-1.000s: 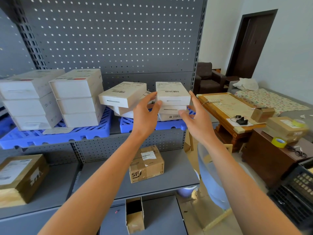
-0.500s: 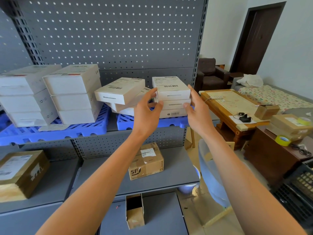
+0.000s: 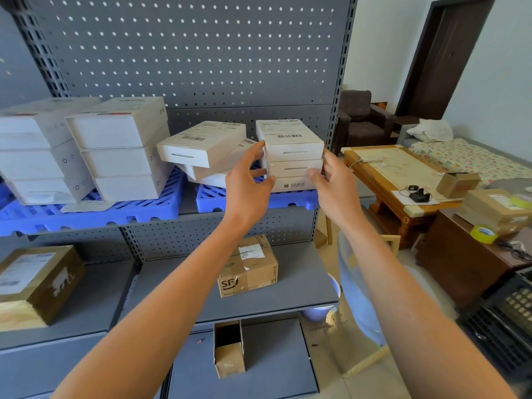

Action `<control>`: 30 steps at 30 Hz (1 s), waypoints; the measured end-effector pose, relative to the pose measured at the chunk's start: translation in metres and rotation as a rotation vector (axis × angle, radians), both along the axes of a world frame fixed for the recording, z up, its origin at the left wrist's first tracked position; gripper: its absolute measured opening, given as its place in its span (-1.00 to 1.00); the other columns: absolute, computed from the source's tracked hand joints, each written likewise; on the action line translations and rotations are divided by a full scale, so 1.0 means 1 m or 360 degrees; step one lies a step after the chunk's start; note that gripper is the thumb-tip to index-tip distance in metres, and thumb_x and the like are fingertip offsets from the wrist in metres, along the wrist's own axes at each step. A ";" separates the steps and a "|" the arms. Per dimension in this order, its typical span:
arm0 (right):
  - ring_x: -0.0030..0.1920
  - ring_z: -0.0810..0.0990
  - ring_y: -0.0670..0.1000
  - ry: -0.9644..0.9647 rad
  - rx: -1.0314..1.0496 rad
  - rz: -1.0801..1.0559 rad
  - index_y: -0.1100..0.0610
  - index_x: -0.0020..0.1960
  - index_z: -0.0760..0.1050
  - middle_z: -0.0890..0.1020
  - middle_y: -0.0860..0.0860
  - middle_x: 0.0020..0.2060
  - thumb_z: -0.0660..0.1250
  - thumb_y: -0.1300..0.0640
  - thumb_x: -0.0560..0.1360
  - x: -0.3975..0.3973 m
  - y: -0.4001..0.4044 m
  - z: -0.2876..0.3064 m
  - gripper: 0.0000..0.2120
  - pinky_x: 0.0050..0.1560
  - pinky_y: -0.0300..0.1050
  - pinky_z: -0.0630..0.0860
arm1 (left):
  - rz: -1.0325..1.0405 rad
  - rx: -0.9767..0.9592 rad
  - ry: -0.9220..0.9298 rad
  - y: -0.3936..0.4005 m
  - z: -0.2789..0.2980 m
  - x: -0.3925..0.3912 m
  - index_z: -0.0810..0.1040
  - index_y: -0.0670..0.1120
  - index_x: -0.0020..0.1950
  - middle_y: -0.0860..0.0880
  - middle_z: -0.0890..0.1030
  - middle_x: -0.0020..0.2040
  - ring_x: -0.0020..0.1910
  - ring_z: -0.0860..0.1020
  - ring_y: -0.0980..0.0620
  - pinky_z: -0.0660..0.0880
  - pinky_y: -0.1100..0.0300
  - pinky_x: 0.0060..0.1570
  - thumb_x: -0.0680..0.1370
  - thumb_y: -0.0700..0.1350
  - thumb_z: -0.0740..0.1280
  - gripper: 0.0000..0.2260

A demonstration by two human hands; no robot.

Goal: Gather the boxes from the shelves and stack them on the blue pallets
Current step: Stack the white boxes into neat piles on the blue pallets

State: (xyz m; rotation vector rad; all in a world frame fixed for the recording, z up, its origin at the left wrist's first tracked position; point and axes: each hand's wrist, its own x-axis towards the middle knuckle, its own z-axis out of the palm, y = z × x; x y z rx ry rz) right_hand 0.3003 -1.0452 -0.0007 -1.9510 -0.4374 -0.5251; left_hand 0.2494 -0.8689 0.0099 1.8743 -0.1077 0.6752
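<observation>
Small open carton: a narrow brown cardboard box (image 3: 229, 350) stood with its top flaps open on the lowest grey shelf, at 6 o'clock.
Lower shelf: a brown cardboard parcel marked SF (image 3: 248, 267) sat on the grey metal shelf board (image 3: 305, 286) just above 6 o'clock; a larger brown carton with a white label (image 3: 36, 282) sat at 8 o'clock.
Left hand: the left hand (image 3: 248, 181) reached up at centre, fingers straight and spread, fingertips against the left side of the stack of three small white boxes (image 3: 290, 156), thumb low near the bottom box.
Right hand: the right hand (image 3: 331, 180) was pressed to the right side of the same stack, fingers lightly bent along its edge. The two hands stood apart with the stack between them; neither was curled round a box.
Stack: it rested on the right-hand blue plastic pallet (image 3: 230, 198), top box bearing a barcode label.
Neighbouring boxes: a skewed pile of flat white boxes (image 3: 203, 148) lay just to the left on the same pallet.
Left pallet: at 9 o'clock two taller stacks of large white boxes (image 3: 121, 148) stood on a second blue pallet (image 3: 86, 214).
Backing: grey perforated metal panel (image 3: 187, 53) at 12 o'clock.
Room: at 3 o'clock, a wooden table (image 3: 394, 180), and a dark brown armchair (image 3: 362, 122) beyond it.
</observation>
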 end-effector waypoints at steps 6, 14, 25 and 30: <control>0.26 0.57 -0.13 -0.0040 0.0024 0.0018 0.08 0.47 0.38 0.61 -0.08 0.27 0.28 0.22 0.62 0.000 -0.001 0.000 -0.58 0.17 -0.23 0.58 | -0.0017 0.0009 -0.0012 0.001 -0.001 0.000 0.39 0.06 0.51 0.05 0.58 0.32 0.13 0.62 0.14 0.61 0.33 -0.05 0.59 -0.23 0.38 -0.49; 0.19 0.57 -0.19 -0.0081 -0.0016 -0.0018 0.08 0.46 0.39 0.62 -0.10 0.24 0.26 0.19 0.63 -0.005 0.003 0.002 -0.60 0.05 -0.44 0.52 | -0.0042 -0.0002 0.0008 -0.001 -0.004 0.004 0.39 0.06 0.52 0.12 0.58 0.32 0.17 0.60 0.17 0.63 0.07 0.12 0.61 -0.10 0.32 -0.53; 0.17 0.60 -0.17 0.0172 0.0167 0.0025 -0.06 0.40 0.41 0.64 -0.16 0.17 0.24 0.38 0.50 -0.008 0.007 0.003 -0.45 0.15 -0.06 0.61 | -0.0191 -0.0088 0.0206 -0.004 0.000 0.004 0.33 0.13 0.54 0.18 0.54 0.36 0.28 0.56 0.10 0.57 0.02 0.23 0.48 -0.10 0.30 -0.39; 0.17 0.59 -0.17 0.0244 0.0224 0.0020 -0.07 0.35 0.45 0.65 -0.15 0.13 0.20 0.42 0.43 -0.006 0.005 0.014 -0.40 0.09 -0.14 0.61 | -0.0262 -0.0106 0.0261 -0.005 0.014 0.009 0.37 0.13 0.52 0.17 0.57 0.34 0.24 0.59 0.05 0.60 0.14 0.08 0.47 -0.18 0.25 -0.40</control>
